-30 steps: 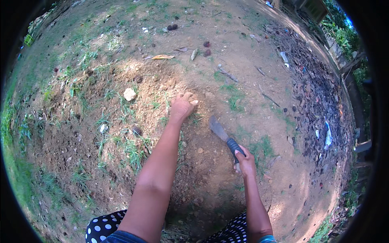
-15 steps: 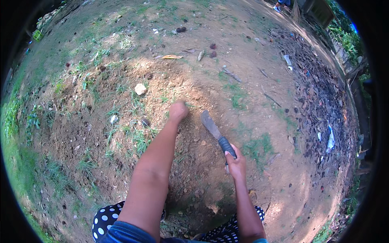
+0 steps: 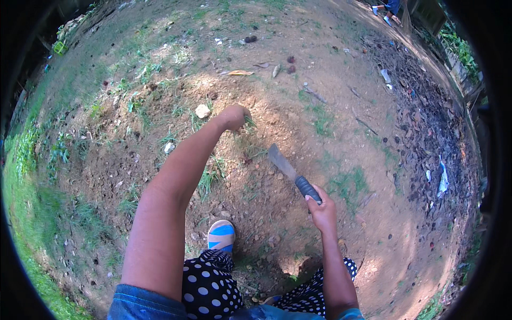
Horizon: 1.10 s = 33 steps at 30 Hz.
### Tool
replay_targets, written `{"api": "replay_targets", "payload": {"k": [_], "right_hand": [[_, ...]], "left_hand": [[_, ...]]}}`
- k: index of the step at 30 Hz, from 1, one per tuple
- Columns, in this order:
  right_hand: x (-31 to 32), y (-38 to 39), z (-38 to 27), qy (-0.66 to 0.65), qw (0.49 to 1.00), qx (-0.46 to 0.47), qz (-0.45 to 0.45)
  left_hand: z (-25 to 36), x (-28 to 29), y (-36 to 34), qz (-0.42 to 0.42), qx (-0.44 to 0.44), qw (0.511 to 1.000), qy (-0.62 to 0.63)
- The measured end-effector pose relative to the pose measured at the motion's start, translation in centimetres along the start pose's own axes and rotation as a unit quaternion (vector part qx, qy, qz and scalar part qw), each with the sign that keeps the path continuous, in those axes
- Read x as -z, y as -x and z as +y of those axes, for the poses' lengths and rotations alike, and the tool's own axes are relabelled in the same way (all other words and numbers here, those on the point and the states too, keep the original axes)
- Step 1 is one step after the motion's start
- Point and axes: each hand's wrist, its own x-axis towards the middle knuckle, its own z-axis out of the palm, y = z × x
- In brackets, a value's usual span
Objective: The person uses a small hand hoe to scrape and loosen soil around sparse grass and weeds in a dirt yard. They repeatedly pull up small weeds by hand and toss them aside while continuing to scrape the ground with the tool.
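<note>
My left hand is stretched out low over loose soil, its fingers closed round a small tuft of grass whose green blades poke out beside them. Close to that hand's left lies a pale stone. A broad-bladed machete with a dark ridged handle is gripped in my right hand. Its blade points away and to the left, over the dug earth; I cannot tell whether the tip touches the soil. More grass grows below my left hand, partly hidden by the forearm.
My shoe stands on the soil below. Dry leaves and litter line the right side. Spiky dark husks and a yellow leaf lie farther off. A person in blue shoes is at the far right.
My left hand has moved farther away and toward the pale stone, and grass now shows at its fingers. The machete stays in my right hand. My shoe has come into view; the whole view has shifted.
</note>
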Motion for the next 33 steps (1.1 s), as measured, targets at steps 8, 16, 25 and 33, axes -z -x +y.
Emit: {"api": "replay_targets", "payload": {"k": [8, 16, 25, 33], "right_hand": [[-3.7, -2.2, 2.6, 0.079, 0.996, -0.041, -0.009], [-4.6, -1.7, 1.2, -0.163, 0.964, -0.202, -0.047], [-2.5, -2.1, 2.9, 0.092, 0.995, 0.028, 0.001], [-3.0, -0.1, 2.5, -0.008, 0.997, -0.07, -0.039]], "left_hand": [[-1.6, -12.8, -2.5, 0.012, 0.071, 0.997, 0.012], [-1.5, -14.7, -1.1, 0.067, 0.018, 0.994, 0.084], [-2.5, -9.3, -0.6, 0.056, -0.002, 0.998, -0.026], [-5.6, -8.2, 2.0, 0.118, 0.077, 0.986, 0.084]]}}
